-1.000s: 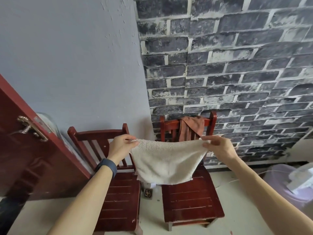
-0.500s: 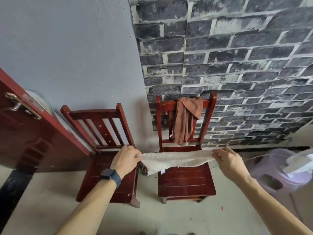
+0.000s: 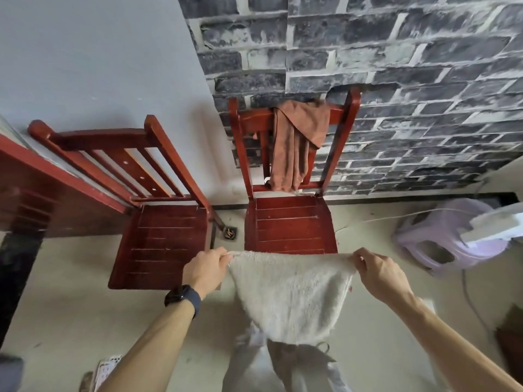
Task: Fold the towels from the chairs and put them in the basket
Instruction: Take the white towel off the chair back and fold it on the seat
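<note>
Where the frame ended at the bottom, the person's legs (image 3: 285, 369) showed only as a blurred pale shape, half hidden behind the hanging cloth, and a patterned scrap (image 3: 106, 369) at the lower left was too smeared to name. Above them the left hand (image 3: 204, 271), with a dark watch (image 3: 181, 297) on its wrist, was closed in a pinch on one top corner of the white towel (image 3: 291, 295), and the right hand (image 3: 379, 274) was closed the same way on the other corner, so that the cloth hung spread between them, its lower edge sagging over the legs. No basket could be made out with certainty; a brown shape (image 3: 509, 343) at the right edge was cut off. Beyond the towel's top edge stood the right chair (image 3: 288, 224), its seat bare, and a brown towel (image 3: 298, 142) was draped over its backrest. Beside it, the left chair (image 3: 164, 241) stood with nothing on it, near a red door (image 3: 42, 199) that was cut off at the left. Between the chairs a small floor fitting (image 3: 229, 232) was hard to read. Further right lay a lilac plastic stool (image 3: 444, 239), tipped on its side, partly covered by a white object (image 3: 498, 224). Farthest back rose a grey brick-pattern wall (image 3: 396, 66) and a plain grey wall (image 3: 99, 58).
</note>
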Demonstrator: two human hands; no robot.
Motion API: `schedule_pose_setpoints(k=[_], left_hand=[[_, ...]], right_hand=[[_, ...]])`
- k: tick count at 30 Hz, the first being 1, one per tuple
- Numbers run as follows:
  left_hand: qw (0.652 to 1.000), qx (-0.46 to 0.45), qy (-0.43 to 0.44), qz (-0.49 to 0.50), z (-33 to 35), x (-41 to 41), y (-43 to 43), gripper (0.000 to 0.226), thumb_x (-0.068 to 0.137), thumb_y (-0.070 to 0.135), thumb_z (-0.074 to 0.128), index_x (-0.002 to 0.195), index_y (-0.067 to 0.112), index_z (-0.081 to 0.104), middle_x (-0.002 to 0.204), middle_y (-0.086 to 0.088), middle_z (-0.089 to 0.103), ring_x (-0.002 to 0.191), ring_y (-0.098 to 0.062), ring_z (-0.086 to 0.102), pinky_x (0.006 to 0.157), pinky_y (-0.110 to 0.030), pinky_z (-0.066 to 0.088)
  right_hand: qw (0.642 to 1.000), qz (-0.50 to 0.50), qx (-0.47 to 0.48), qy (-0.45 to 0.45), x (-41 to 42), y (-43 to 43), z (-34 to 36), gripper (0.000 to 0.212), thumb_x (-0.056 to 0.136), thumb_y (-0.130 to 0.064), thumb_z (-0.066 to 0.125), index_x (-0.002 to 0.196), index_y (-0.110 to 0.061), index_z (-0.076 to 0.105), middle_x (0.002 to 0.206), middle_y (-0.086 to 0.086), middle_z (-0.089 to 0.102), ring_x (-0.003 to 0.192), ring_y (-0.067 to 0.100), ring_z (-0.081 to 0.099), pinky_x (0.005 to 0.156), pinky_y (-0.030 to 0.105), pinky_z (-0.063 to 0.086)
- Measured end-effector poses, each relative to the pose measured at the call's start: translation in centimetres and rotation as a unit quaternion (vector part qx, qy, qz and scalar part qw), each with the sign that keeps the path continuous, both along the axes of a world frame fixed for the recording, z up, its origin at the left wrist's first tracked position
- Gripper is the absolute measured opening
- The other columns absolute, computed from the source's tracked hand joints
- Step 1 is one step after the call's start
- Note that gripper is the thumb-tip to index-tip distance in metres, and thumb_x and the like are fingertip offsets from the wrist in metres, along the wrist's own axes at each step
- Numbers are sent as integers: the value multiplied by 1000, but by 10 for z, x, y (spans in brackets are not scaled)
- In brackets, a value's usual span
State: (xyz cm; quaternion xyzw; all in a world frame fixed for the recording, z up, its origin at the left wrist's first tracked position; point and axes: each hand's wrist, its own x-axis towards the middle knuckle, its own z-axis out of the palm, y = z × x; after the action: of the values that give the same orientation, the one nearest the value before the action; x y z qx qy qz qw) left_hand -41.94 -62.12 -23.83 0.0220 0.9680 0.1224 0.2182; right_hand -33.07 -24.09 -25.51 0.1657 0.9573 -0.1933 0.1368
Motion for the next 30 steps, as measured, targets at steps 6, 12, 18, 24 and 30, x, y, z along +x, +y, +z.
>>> schedule_pose_setpoints(k=[6,12,18,24,30], left_hand=[[992,63,-52,96,-77,-86,34,30,98,46,50,78,29,65,81,9,69,83,-24,66,62,-28,45],[980,110,-90,137,-197,-163,59,32,99,38,52,76,20,65,80,5,74,78,-23,65,63,-29,48],[962,167,-109,185,-271,-202,65,32,97,38,51,75,18,65,71,13,74,66,-22,68,60,-32,51],[926,255,-128,248,-295,-247,81,18,98,34,55,104,22,65,80,17,73,62,-13,69,74,-36,56],[896,317,-204,235,-314,-236,82,53,94,29,66,142,29,44,121,3,63,88,-16,69,78,-31,56]], right_hand=[[994,-95,-20,-41,-83,1,-71,20,98,-30,50,111,-22,63,92,15,73,84,42,65,62,36,44],[980,-191,-54,-31,-160,4,-172,25,100,-23,46,115,-13,65,97,21,72,88,42,66,67,31,40],[962,-253,-99,0,-208,10,-246,23,102,-32,41,105,-21,61,82,5,73,71,28,70,63,39,59],[919,-344,-190,34,-256,16,-277,22,103,-29,47,116,-20,62,90,-7,76,65,7,71,53,21,53],[937,-265,-218,-62,-244,7,-307,70,100,-13,52,158,-28,16,138,5,59,95,24,73,49,22,53]])
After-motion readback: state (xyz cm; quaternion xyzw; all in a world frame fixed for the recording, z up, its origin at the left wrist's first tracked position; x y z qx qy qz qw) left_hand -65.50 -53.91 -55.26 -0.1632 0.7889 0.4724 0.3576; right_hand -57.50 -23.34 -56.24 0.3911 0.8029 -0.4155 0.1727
